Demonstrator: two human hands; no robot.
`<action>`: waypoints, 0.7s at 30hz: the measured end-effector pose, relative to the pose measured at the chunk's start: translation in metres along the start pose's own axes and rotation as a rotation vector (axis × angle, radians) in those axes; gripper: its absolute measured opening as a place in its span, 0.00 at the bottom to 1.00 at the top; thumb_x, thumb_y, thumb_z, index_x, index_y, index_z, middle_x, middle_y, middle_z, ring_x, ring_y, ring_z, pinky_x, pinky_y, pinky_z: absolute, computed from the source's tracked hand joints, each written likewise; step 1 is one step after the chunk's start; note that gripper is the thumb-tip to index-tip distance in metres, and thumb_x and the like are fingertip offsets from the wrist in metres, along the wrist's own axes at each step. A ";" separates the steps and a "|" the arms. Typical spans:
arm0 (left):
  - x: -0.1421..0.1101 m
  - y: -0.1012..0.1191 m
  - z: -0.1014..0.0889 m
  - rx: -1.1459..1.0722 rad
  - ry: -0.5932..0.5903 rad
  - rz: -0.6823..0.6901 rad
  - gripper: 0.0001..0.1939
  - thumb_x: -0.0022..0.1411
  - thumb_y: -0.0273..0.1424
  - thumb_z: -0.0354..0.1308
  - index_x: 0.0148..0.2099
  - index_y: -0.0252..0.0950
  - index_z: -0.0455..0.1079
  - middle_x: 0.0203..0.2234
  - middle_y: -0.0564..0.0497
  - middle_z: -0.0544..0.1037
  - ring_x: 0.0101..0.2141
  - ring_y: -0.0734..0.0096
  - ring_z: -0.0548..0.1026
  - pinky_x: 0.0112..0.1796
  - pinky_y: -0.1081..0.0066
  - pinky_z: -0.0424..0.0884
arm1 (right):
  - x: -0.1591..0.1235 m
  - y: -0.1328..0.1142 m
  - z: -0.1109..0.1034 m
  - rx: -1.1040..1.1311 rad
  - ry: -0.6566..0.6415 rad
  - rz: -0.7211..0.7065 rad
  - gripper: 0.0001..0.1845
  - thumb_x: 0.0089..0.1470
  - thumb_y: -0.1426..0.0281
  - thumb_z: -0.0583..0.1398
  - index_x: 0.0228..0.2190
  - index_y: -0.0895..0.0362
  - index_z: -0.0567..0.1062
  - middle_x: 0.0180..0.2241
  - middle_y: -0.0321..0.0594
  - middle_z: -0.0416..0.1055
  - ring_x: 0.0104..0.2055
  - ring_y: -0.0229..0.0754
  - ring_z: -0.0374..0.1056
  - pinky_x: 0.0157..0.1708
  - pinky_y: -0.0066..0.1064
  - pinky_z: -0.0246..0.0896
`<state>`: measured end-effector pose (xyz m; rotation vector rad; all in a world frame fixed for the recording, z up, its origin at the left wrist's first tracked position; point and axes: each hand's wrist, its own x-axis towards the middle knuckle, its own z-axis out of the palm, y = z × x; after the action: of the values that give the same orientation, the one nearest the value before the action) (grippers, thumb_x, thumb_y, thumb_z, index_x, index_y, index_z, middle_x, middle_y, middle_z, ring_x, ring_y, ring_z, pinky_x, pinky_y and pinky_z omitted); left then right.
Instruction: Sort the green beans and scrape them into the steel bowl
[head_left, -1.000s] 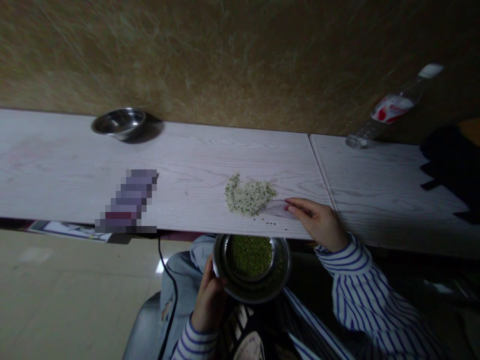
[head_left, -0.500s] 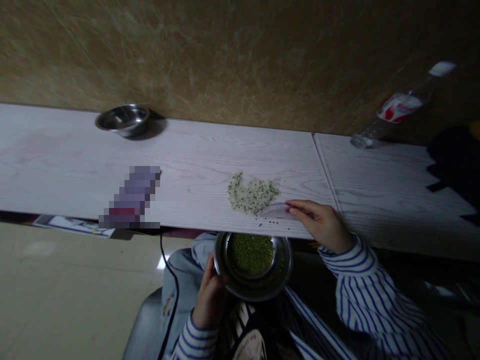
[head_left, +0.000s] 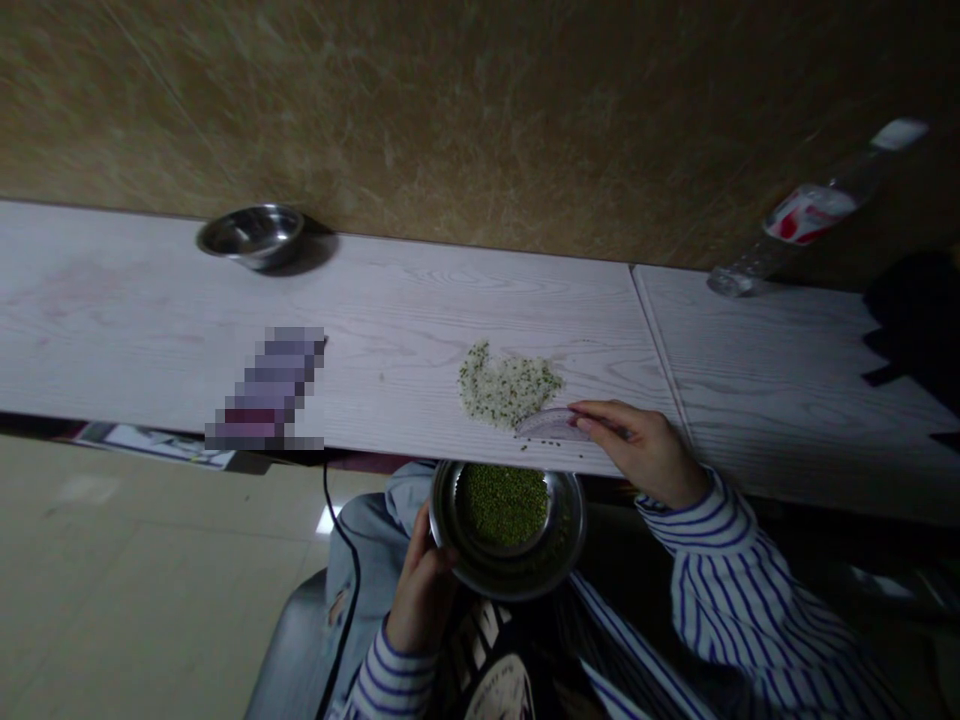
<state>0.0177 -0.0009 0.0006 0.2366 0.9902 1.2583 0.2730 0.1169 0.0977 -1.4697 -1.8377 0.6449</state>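
The left hand (head_left: 424,594) is clasping the steel bowl (head_left: 561,548) by its rim; the right hand (head_left: 651,452) is pinching the probably light, stiff protractor (head_left: 547,423) by one end.

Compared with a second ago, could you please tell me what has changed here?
The right hand has nudged the clear curved tool slightly left and toward the near edge of the table, beside the white-and-green pile. Nothing was taken hold of or let go. The left hand still holds the bowl of green beans; the other metal bowl and the bottle stayed put.
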 end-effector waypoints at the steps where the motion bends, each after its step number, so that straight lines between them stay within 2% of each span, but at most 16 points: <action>1: 0.000 0.000 0.000 -0.001 0.000 0.001 0.33 0.47 0.29 0.65 0.58 0.45 0.72 0.50 0.47 0.80 0.55 0.46 0.71 0.49 0.59 0.70 | 0.000 0.000 0.000 0.001 0.004 -0.003 0.13 0.57 0.67 0.60 0.40 0.53 0.83 0.39 0.41 0.83 0.41 0.45 0.79 0.44 0.37 0.75; 7: 0.002 0.000 0.000 0.002 -0.023 0.013 0.32 0.48 0.29 0.65 0.58 0.43 0.73 0.49 0.46 0.80 0.52 0.48 0.72 0.48 0.59 0.70 | 0.003 -0.002 0.004 -0.021 -0.022 -0.039 0.13 0.59 0.67 0.60 0.42 0.52 0.83 0.38 0.41 0.83 0.39 0.44 0.78 0.41 0.35 0.75; 13: 0.005 -0.001 -0.003 0.011 -0.020 0.000 0.32 0.45 0.29 0.66 0.55 0.44 0.74 0.48 0.47 0.81 0.53 0.47 0.72 0.48 0.59 0.70 | 0.003 -0.006 -0.005 -0.031 -0.095 -0.114 0.13 0.59 0.69 0.60 0.42 0.52 0.83 0.39 0.41 0.82 0.40 0.43 0.78 0.41 0.34 0.74; 16: 0.006 -0.002 -0.005 0.011 -0.024 -0.003 0.32 0.45 0.29 0.66 0.55 0.43 0.74 0.49 0.46 0.80 0.54 0.46 0.71 0.49 0.58 0.70 | 0.001 -0.003 -0.009 -0.026 -0.075 -0.094 0.13 0.59 0.68 0.60 0.42 0.51 0.83 0.40 0.40 0.82 0.41 0.44 0.78 0.42 0.34 0.75; 21: 0.002 0.000 0.001 0.005 -0.019 0.003 0.31 0.48 0.27 0.63 0.57 0.43 0.73 0.48 0.46 0.80 0.52 0.50 0.73 0.47 0.60 0.71 | 0.000 0.003 -0.008 -0.010 -0.065 -0.072 0.13 0.58 0.68 0.60 0.42 0.52 0.83 0.39 0.41 0.82 0.40 0.44 0.78 0.41 0.35 0.75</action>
<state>0.0182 0.0013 -0.0002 0.2540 0.9773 1.2546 0.2813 0.1175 0.1010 -1.3966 -1.9371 0.6557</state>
